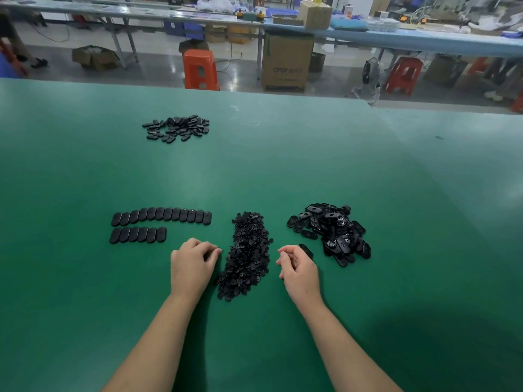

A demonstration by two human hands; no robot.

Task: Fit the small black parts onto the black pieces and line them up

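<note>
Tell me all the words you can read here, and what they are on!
"OTOR": on the big cardboard box on the floor past the green table. The signs after it are too blurred to read.
Nothing readable on the black parts, the stools or the far benches.

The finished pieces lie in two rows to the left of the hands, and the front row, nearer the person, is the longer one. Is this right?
Not quite. The two rows do lie left of the hands, but the head view shows the front row as the shorter one; the back row, farther from the person, is clearly longer.
</note>
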